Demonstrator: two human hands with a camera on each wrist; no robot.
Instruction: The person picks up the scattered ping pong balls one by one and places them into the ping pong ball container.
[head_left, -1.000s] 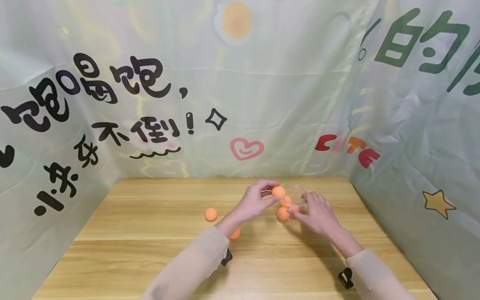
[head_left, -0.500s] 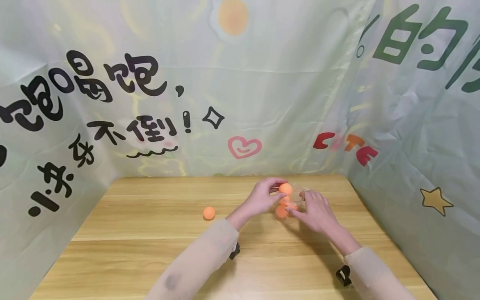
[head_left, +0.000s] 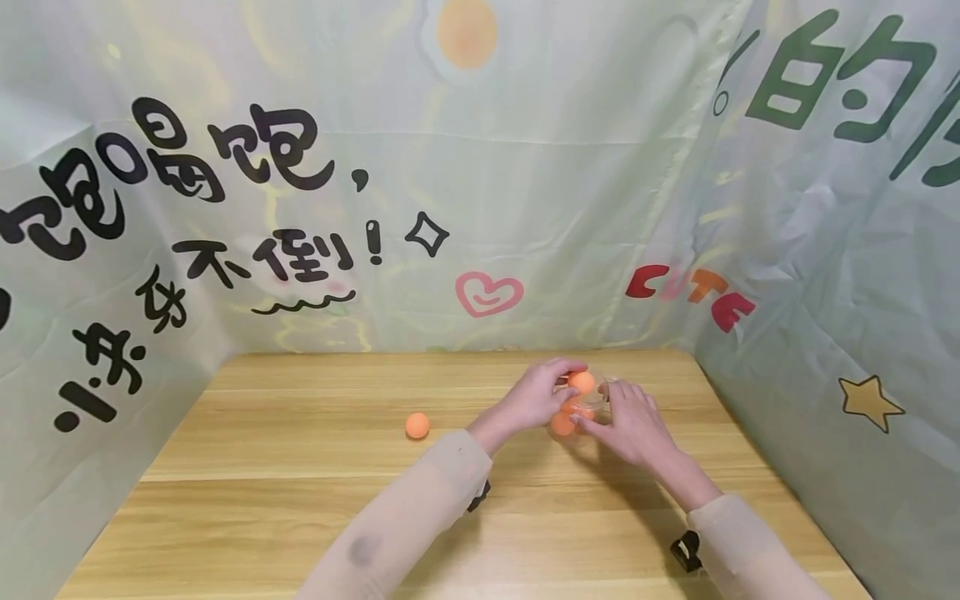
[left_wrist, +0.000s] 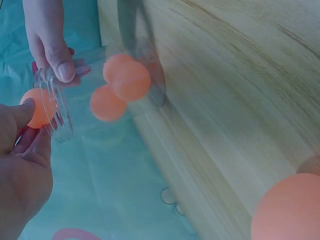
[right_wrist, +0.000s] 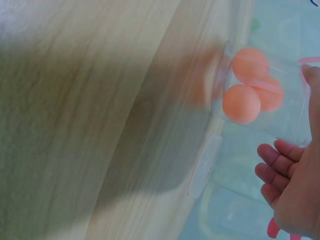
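In the head view, my left hand [head_left: 525, 398] pinches an orange ping-pong ball [head_left: 581, 382] between thumb and fingers. The left wrist view has this ball right at the mouth of a clear plastic jar [left_wrist: 80, 117]. My right hand [head_left: 637, 427] grips the jar near its rim, thumb on the near side. Three orange balls [right_wrist: 241, 104] lie together toward the bottom of the jar, plain in the right wrist view. The jar stands upright on the wooden table [head_left: 300, 517].
Left of the jar, a loose orange ball [head_left: 417, 426] rests on the table. A large orange ball [left_wrist: 290, 215] fills a corner of the left wrist view. A clear lid [right_wrist: 205, 165] lies beside the jar. Printed cloth [head_left: 360, 333] walls in the back and sides.
My left hand has moved right with its ball, from beside the jar to over its mouth. The left sleeve now covers a ball that showed earlier. My right hand stays on the jar.
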